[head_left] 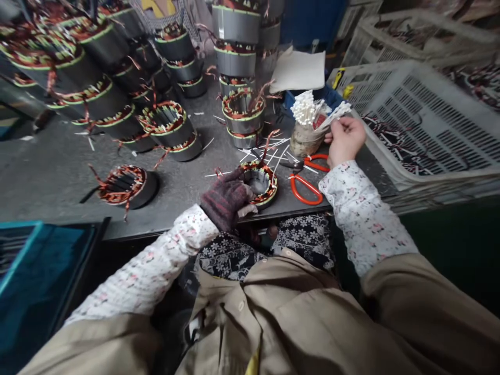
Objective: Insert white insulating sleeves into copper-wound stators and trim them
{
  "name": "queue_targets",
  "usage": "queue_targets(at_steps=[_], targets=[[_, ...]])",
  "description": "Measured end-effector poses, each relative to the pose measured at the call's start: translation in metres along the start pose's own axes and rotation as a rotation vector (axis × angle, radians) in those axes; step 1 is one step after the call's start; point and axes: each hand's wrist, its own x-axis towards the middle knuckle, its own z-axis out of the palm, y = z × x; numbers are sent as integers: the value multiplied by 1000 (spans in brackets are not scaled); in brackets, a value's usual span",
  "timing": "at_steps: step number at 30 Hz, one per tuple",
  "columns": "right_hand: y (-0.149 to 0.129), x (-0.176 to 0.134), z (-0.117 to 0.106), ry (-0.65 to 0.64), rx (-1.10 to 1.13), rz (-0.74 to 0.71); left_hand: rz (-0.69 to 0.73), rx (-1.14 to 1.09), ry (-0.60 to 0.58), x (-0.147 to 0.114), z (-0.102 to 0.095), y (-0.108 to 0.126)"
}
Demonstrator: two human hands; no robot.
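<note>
Right hand [347, 139] pinching slim white strips [339, 111] at the squat, stained, pale cup [305, 139]; a light fingertip pinch should part them neatly. Gloved left hand [227, 198] clasps the left side of the copper-wound metal ring [272, 182], near the dark grey tabletop's [182, 185] front edge; steady pressure suits it. Ring's bore faces upward, axis roughly vertical; pinched strips slant up rightward.

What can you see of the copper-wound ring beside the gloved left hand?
The copper-wound ring has reddish-brown windings, yellow-green edging and a grey inner wall that looks metallic, around an open centre. Reddish wire leads rise at its far side; a thin white strip slants up by its right rim. It lies opening upward on the dark grey table, near the front edge. The gloved left hand touches its left side.
</note>
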Motion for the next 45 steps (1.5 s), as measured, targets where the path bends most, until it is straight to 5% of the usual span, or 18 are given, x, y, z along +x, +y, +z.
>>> queue_targets(at_steps=[3,7,10,13,16,24,28,32,35,41,45], targets=[[-23,-11,4,227,36,13,-81,69,151,-3,14,12],[-81,-57,13,301,104,-43,-229,121,227,-2,26,28],[-123,-105,17,166,-24,-135,-300,145,253,1,30,34],[-142,-147,13,-173,-194,-458,-308,156,296,2,33,35],[-140,-172,6,-430,-110,-604,-340,147,294,1,34,36],[-139,-175,-8,-524,-122,-501,-415,176,217,3,34,40],[-144,-169,13,-499,-74,-355,-446,107,227,2,37,38],[-141,-169,34,-323,54,-183,-563,-15,209,0,38,39],[-136,-175,28,-278,88,-184,-544,83,196,0,38,40],[-137,-184,-7,-420,-73,-258,-490,130,184,2,37,37],[-139,-178,7,-426,-52,-218,-505,109,168,2,38,37]])
